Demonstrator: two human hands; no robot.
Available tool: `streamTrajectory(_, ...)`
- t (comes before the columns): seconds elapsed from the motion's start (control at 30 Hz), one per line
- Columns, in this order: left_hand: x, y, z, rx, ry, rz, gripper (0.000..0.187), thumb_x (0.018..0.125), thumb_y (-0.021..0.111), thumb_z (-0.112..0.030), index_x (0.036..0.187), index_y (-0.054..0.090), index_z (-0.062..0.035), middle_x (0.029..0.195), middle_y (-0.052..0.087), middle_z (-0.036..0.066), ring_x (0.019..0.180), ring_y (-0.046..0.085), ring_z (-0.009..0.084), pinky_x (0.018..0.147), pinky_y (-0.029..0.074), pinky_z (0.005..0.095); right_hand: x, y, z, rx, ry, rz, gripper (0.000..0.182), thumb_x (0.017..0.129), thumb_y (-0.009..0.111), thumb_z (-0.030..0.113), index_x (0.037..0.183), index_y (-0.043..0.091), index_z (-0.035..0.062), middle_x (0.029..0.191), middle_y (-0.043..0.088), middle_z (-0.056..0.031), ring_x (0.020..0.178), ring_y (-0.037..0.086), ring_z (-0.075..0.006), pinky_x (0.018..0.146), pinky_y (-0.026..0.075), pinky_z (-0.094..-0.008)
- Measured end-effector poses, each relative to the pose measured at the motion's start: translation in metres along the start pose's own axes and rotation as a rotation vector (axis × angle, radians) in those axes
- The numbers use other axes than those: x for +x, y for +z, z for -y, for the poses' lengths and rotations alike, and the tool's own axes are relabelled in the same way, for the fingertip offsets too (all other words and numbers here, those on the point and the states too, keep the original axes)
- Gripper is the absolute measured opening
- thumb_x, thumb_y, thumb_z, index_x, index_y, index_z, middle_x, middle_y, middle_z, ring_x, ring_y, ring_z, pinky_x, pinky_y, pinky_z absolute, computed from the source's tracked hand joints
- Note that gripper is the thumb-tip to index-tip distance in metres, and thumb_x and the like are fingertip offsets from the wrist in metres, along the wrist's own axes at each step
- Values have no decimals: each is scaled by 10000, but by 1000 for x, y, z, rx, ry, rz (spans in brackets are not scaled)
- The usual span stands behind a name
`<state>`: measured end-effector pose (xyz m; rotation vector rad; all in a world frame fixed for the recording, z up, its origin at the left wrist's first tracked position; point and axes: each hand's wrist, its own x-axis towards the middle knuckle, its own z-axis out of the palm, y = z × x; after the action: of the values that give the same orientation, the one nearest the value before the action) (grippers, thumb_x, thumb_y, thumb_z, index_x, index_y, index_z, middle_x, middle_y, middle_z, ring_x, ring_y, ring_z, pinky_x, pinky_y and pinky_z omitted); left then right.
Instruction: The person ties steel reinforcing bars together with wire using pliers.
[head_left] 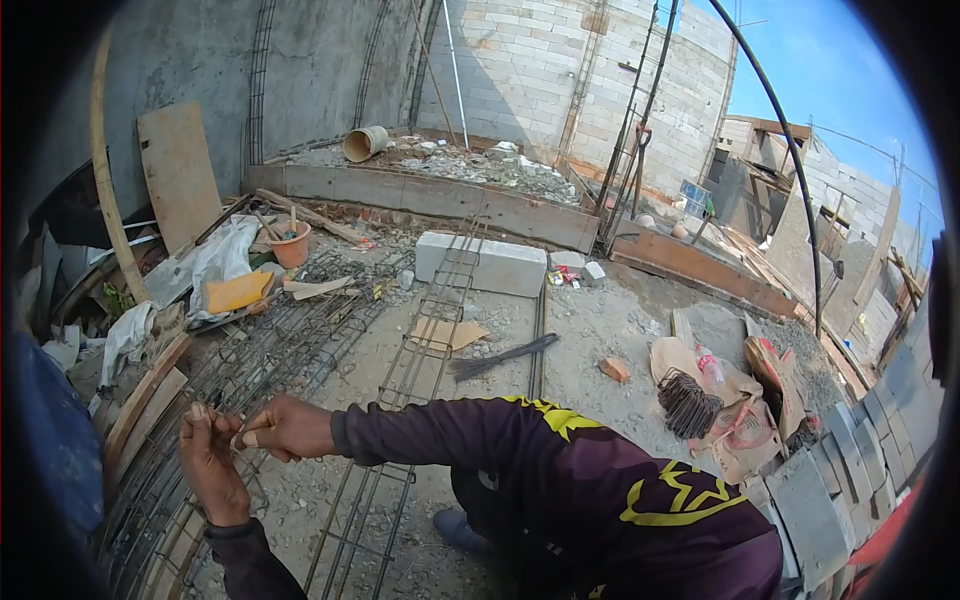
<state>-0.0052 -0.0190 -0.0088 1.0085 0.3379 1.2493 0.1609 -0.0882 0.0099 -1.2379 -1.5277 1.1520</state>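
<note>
Over rebar cages: right hand pinched, contents unclear; left hand's grasp, cannot tell; I'd brace left, move right gently.

Org. bucket, ply bd. against grey wall
</note>
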Motion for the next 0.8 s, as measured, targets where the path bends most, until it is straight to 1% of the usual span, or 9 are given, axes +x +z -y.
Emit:
streamTrajectory(0.03,-1,-8,1,28,3,12,234,994,612,-311,908,580,-97,791,604,6,761,647,158,754,522,290,1,4,-1,50,46,37,261,964,617,233,928,695,-14,548,540,-21,448,474,-95,443,412,-318)
streamTrajectory(0.13,-1,-23,9,8,-36,-97,249,995,608,-327,909,582,-95,766,593,-5,724,637,139,732,525,274,5,20,-15,-89,-129,-100,215,957,586,171,917,675,-21,587,589,-96,476,546,-204,488,440,-387)
streamTrajectory(0.23,1,-36,23,-33,-146,-205,269,993,607,-349,914,587,-92,763,598,-1,737,648,132,729,545,281,-5,35,-17,-549,-256,-143,224,923,530,56,1089,638,-46,668,642,-127,599,643,-260,574,481,-401)
streamTrajectory(0.3,-7,-29,26,100,-282,-185,310,988,600,-401,913,591,-100,810,630,13,765,664,140,745,566,296,-4,38,-27,-630,-143,-118,264,884,493,13,1110,616,-46,720,668,-165,680,669,-339,623,493,-438)
streamTrajectory(0.4,-11,-67,32,431,-521,173,670,956,509,-622,1180,642,-4,1072,702,119,931,694,200,863,545,347,5,23,-48,-247,205,-71,318,894,532,78,1162,601,-80,682,651,-87,590,584,-141,563,475,-306)
streamTrajectory(0.47,-21,-100,40,631,-630,256,674,948,525,-621,1220,636,-15,1087,701,116,961,701,201,880,545,346,0,17,-60,-129,382,-8,345,880,521,47,1205,541,-66,687,647,-106,560,568,-133,537,462,-282)
streamTrajectory(0.57,-44,-157,81,1095,-705,350,581,949,563,-565,1146,683,-32,1050,704,79,883,685,175,757,540,340,-22,29,-96,-176,626,271,324,920,539,48,1214,474,-71,731,676,-154,498,586,-160,484,464,-298)
streamTrajectory(0.67,-79,-184,113,1161,-904,345,546,956,565,-538,1114,694,-32,1005,697,71,860,674,170,723,536,344,-37,51,-103,-287,684,426,295,927,533,31,1188,464,-85,743,681,-177,482,594,-174,467,470,-315)
streamTrajectory(0.8,-109,-183,124,714,-1003,182,508,990,520,-499,1248,654,-82,1148,645,80,917,693,216,793,570,347,-39,56,-126,-271,743,445,282,910,526,15,1161,452,-91,731,672,-189,475,599,-190,449,477,-337)
